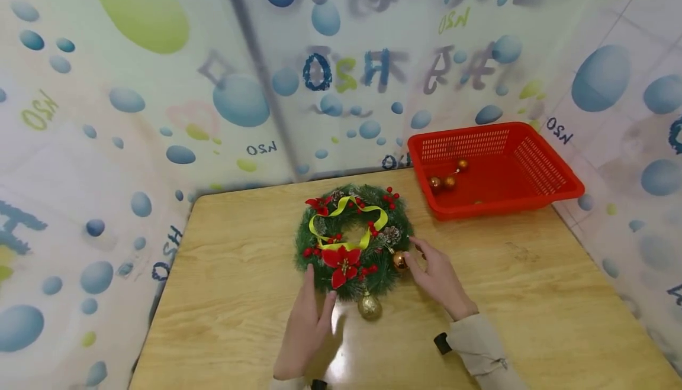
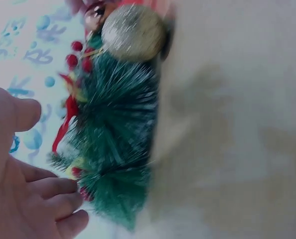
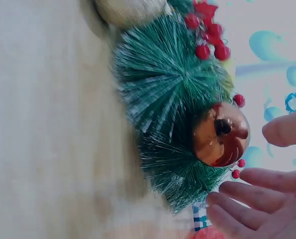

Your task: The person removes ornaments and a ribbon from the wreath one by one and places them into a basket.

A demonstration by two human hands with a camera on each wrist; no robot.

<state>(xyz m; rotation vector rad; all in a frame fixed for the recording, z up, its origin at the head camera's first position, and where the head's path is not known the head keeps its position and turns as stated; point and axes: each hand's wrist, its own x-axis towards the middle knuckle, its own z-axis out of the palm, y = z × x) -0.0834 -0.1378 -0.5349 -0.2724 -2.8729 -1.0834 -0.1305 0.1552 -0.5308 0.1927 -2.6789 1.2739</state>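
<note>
A green wreath (image 1: 305, 242) lies on the wooden table, dressed with a yellow ribbon (image 1: 381, 219), pine cones, red berries and a red poinsettia (image 1: 335, 258). A glittery gold ball (image 1: 369, 307) hangs at its front edge, and a shiny copper ball (image 1: 398, 261) sits at its right front. Beside the wreath's left front is my left hand (image 1: 305, 326), fingers extended, holding nothing; the left wrist view shows its fingertips close to the berries. My right hand (image 1: 439, 277) is by the copper ball. In the right wrist view its fingers are loosely extended, apart from the copper ball (image 3: 215, 144).
A red plastic basket (image 1: 501, 205) with slotted walls stands at the table's back right corner. Several small copper balls (image 1: 435, 183) lie in its left part. Patterned fabric walls (image 1: 245, 159) rise behind and at both sides of the table (image 1: 229, 295).
</note>
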